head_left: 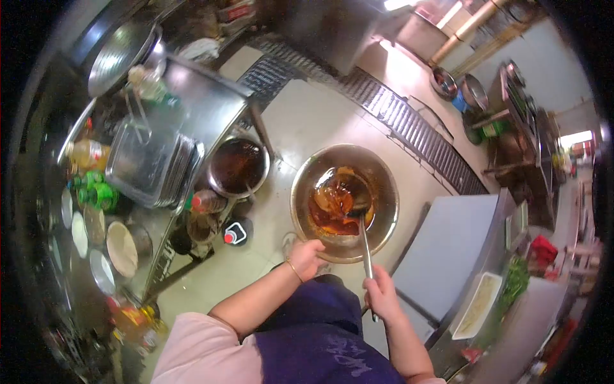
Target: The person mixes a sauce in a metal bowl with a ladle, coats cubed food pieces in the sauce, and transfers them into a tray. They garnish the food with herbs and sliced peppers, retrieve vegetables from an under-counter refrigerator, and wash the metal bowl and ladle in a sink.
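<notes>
A large steel mixing bowl [389, 185] is in front of me, with dark reddish-brown sauce [332, 195] pooled in its bottom. My left hand [306, 259] is closed at the near left of the bowl, its thumb on the rim and the other fingers partly hidden. My right hand [382, 291] is wrapped round the long metal handle of a ladle [366, 246]. The ladle's head dips into the sauce on the right side of the bowl, and its handle slants over the near rim toward me.
To the left, a steel table [198, 83] carries stacked clear trays [144, 163]. A pot of dark liquid [240, 165] and a red-capped bottle [236, 233] stand nearby. A grey-topped counter [448, 237] is close on the right, with a white tray [478, 306]. A floor grate [409, 125] crosses behind.
</notes>
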Demonstrator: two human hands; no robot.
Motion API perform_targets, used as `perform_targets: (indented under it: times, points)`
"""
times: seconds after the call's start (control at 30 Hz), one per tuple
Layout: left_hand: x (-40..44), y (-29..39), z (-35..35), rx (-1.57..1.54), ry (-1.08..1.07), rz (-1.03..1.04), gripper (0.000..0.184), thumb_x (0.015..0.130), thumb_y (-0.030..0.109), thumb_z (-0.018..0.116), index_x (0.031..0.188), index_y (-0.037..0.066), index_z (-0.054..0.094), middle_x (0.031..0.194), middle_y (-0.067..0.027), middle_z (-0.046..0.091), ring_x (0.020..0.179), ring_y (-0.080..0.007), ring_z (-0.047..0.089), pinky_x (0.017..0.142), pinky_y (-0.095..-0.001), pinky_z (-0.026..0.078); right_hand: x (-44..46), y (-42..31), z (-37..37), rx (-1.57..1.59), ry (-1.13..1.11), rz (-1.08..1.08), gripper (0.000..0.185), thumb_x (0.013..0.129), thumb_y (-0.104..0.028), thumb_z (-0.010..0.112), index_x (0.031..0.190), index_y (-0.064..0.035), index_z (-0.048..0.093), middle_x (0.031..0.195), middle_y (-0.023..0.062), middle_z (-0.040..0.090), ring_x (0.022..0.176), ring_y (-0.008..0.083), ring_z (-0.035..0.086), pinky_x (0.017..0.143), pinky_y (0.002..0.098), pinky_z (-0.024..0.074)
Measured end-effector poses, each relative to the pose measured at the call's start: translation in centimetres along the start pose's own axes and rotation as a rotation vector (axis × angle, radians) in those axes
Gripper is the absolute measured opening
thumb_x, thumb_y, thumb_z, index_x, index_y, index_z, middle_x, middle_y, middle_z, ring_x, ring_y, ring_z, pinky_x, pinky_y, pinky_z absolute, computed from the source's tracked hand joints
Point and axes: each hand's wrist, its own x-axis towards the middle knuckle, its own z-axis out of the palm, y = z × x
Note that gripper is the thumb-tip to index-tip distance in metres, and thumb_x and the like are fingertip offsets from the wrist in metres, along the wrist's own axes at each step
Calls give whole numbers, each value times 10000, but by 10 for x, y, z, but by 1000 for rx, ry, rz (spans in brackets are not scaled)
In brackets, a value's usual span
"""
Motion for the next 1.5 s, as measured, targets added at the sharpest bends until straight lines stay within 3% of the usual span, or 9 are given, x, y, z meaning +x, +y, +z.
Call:
perform_targets:
  times: [0.13,0.37,0.53,0.77,0.9,1.07,1.23,1.33,1.5]
  points:
    - [7,-32,19,146,-53,-103,446,782,-82,431,1224,-20,440,1141,-178,564,990,-336,610,813,-501,551,-68,35,-51,84,161,181,408,905,-78,471,1306,-44,404,723,21,518,464,85,457,406,237,381]
    - [0,-111,86,450,-117,-455,452,778,-71,438,1225,-15,453,1140,-189,582,1018,-329,613,852,-492,547,-112,67,-112,224,244,86,412,893,-89,482,1301,-72,424,760,25,545,498,84,470,429,245,381]
    - [-41,-165,162,605,-294,-390,462,774,-61,431,1236,-66,438,1199,-185,568,1043,-338,602,900,-510,518,-220,118,-169,294,476,151,339,884,-97,490,1218,-43,485,756,28,552,544,97,494,477,266,412]
    - [-70,-274,233,861,-468,-681,463,790,3,435,1248,-57,453,1228,-186,562,1097,-328,579,938,-471,493,-312,159,-205,147,691,-77,385,895,-137,511,1265,-44,458,763,12,544,549,79,482,477,250,404]
    - [-80,-341,261,913,-641,-852,496,787,3,432,1279,-54,437,1217,-193,570,1089,-335,583,923,-479,497,-389,175,-215,436,844,187,328,885,-126,508,1202,-48,484,723,10,514,522,81,489,474,256,411]
    - [-94,-444,283,965,-695,-1064,425,791,-74,432,1215,-53,468,1161,-185,572,1003,-323,612,821,-490,554,-386,209,-207,569,1045,110,309,881,-98,504,1185,-51,489,700,8,496,480,76,459,425,245,386]
    - [-99,-525,309,1221,-666,-1146,471,782,-100,443,1246,-22,459,1191,-167,566,1038,-338,599,857,-529,530,-433,216,-188,857,1263,498,343,885,-55,476,1227,-71,459,700,16,501,436,76,444,373,253,356]
    - [-95,-575,294,1282,-649,-1299,500,774,-104,437,1255,31,454,1196,-155,555,1063,-336,584,842,-543,535,-406,232,-218,1017,1500,468,314,886,-49,463,1200,-67,459,692,21,501,409,80,431,349,249,336]
    - [-98,-645,289,1397,-640,-1348,535,758,-118,415,1247,98,434,1187,-152,532,1095,-359,560,870,-574,515,-384,248,-202,1240,1451,410,280,889,-70,464,1168,-45,479,687,34,522,387,95,438,333,250,332]
